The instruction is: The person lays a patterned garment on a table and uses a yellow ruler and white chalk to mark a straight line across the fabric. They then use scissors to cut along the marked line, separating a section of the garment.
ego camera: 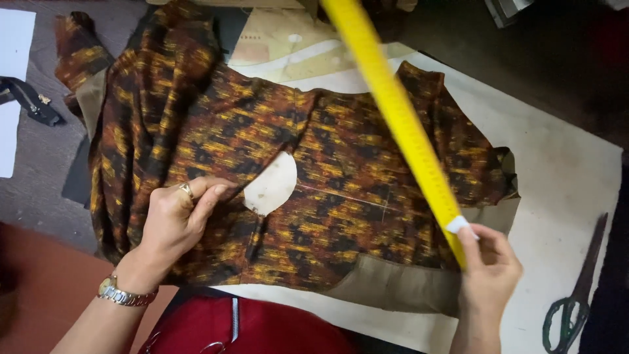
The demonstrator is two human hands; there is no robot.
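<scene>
- Fabric first: a patterned garment [327, 170] in orange, brown and black lies spread flat across a white sheet [570, 170] on the work surface, its plain olive lining turned out along the lower right edge.
- Left hand [173, 219] rests on the garment's left half — fingers curled together, thumb and forefinger pinching the cloth edge just beside a rounded cut-out [272, 183] where the white sheet shows through.
- A ring sits on one finger of that hand, and a metal wristwatch [124, 294] circles the wrist.
- Right hand [488, 272] is at the garment's lower right edge, fingertips pressed together on the end of a yellow measuring tape [400, 118].
- The tape runs taut from that pinch up and to the left — crossing over the right side of the garment and out of the top of the view.
- A faint chalk line crosses the cloth to the right of the cut-out.
- Green-handled scissors [576, 295] lie on the sheet, to the right of the right hand and apart from it.
- Red cloth [262, 328] with a zip shows at the bottom edge, below the garment.
</scene>
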